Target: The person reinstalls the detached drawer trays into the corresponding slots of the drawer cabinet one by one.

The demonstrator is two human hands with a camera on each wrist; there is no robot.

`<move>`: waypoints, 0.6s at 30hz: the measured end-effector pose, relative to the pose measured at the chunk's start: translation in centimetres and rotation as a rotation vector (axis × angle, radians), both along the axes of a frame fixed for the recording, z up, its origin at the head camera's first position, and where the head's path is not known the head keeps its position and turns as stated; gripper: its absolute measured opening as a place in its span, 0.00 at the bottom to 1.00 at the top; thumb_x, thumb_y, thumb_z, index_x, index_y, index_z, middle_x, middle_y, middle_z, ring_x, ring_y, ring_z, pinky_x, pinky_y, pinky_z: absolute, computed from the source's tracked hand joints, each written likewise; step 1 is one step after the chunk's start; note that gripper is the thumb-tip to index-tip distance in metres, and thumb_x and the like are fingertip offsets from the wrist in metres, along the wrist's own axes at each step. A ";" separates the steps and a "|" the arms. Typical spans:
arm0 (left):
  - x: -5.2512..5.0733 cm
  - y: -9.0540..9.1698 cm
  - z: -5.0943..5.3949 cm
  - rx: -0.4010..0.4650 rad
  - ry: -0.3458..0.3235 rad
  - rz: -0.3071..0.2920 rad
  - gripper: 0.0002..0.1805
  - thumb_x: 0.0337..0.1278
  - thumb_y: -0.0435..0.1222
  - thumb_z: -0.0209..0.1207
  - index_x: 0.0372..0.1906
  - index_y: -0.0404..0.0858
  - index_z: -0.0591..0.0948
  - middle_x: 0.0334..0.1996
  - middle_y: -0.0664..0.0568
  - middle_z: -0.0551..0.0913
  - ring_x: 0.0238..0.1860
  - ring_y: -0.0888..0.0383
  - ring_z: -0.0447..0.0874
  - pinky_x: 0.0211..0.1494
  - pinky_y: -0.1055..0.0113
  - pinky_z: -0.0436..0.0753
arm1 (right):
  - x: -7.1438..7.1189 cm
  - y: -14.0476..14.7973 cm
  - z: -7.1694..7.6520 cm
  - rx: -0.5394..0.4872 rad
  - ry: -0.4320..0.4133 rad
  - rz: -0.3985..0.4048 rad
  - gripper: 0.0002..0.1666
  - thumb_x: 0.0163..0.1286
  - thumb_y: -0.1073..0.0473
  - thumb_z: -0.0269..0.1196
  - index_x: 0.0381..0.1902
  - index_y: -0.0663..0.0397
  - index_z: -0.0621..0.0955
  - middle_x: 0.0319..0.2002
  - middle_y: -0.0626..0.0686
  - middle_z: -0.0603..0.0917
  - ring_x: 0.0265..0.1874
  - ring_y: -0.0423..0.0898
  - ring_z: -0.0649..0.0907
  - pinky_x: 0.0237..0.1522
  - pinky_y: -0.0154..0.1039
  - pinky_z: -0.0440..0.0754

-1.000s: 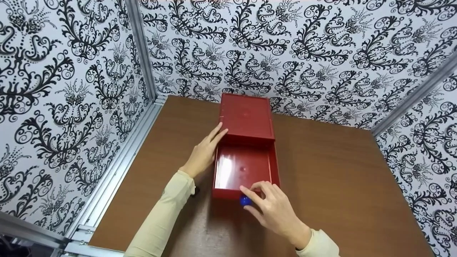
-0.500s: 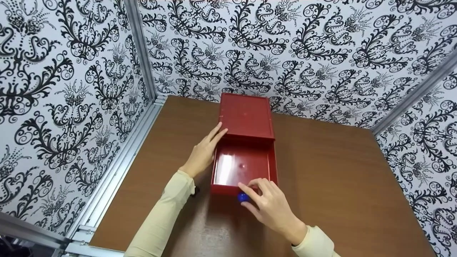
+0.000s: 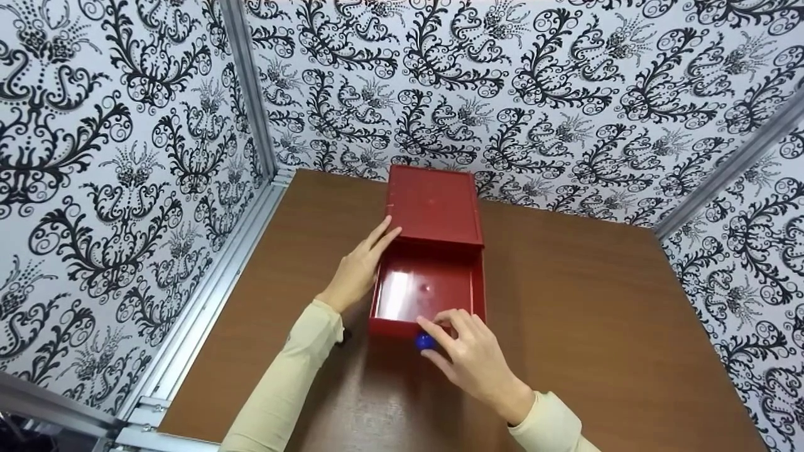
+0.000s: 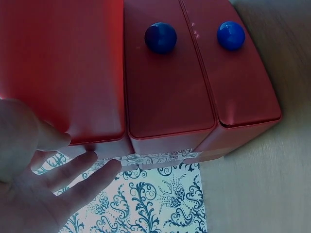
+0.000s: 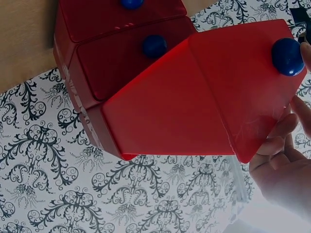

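Observation:
A red plastic drawer unit [image 3: 433,204] stands towards the back of the table, its top drawer [image 3: 418,301] pulled partway out with nothing visible inside. My left hand [image 3: 353,273] rests along the unit's left side, fingers extended near the top front corner. At the drawer's front, my right hand [image 3: 480,364] holds the round blue knob [image 3: 425,341] between thumb and index finger. The right wrist view shows this knob [image 5: 287,57] on the slanted-looking drawer front, other fingers near its edge. Two lower drawers with blue knobs [image 4: 160,38] appear closed in the left wrist view.
The brown wooden table [image 3: 590,320] extends on both sides of the unit. Walls with black-and-white scroll patterns [image 3: 502,81] stand behind and beside it. Metal framing [image 3: 213,295] runs along the left table edge.
The top drawer has slid slightly inward, away from me. My right hand has moved forward and a little left with its knob. The left hand stays in place.

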State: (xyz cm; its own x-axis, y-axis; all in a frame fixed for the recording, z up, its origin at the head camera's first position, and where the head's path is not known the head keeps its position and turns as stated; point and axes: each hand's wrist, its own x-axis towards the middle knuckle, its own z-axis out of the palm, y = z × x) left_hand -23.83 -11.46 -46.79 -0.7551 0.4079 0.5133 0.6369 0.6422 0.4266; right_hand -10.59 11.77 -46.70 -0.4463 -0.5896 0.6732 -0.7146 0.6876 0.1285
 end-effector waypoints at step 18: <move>-0.1 -0.1 -0.1 0.002 -0.017 0.003 0.46 0.51 0.14 0.55 0.75 0.48 0.65 0.78 0.50 0.60 0.68 0.44 0.74 0.44 0.50 0.86 | -0.6 -0.2 0.4 0.007 0.001 -0.050 0.35 0.47 0.48 0.79 0.55 0.47 0.85 0.41 0.51 0.82 0.38 0.45 0.79 0.39 0.36 0.76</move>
